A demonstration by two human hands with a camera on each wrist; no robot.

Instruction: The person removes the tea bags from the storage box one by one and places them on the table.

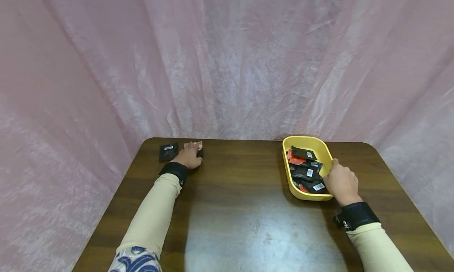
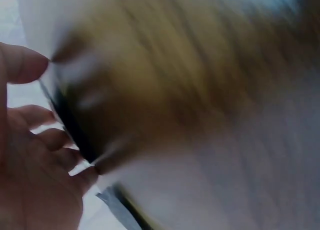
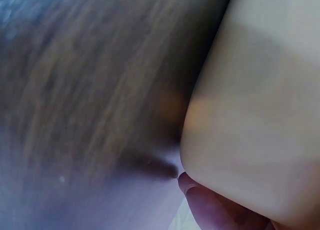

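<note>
Head view: flat packet (image 1: 199, 145) way left of yellow bin (image 1: 312, 197), left hand (image 1: 188, 157) nearer, fingers spread over it, loose; long axis hidden. Right hand (image 1: 342, 182) grips bin.

Yellow basket (image 1: 307, 197) holds mostly black packets (image 1: 302, 172); 2 packets (image 1: 166, 153) lie left.

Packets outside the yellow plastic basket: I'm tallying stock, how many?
2: a flat black packet beside the left hand; a black-and-pinkish packet partly under it. More may be hidden.
</note>
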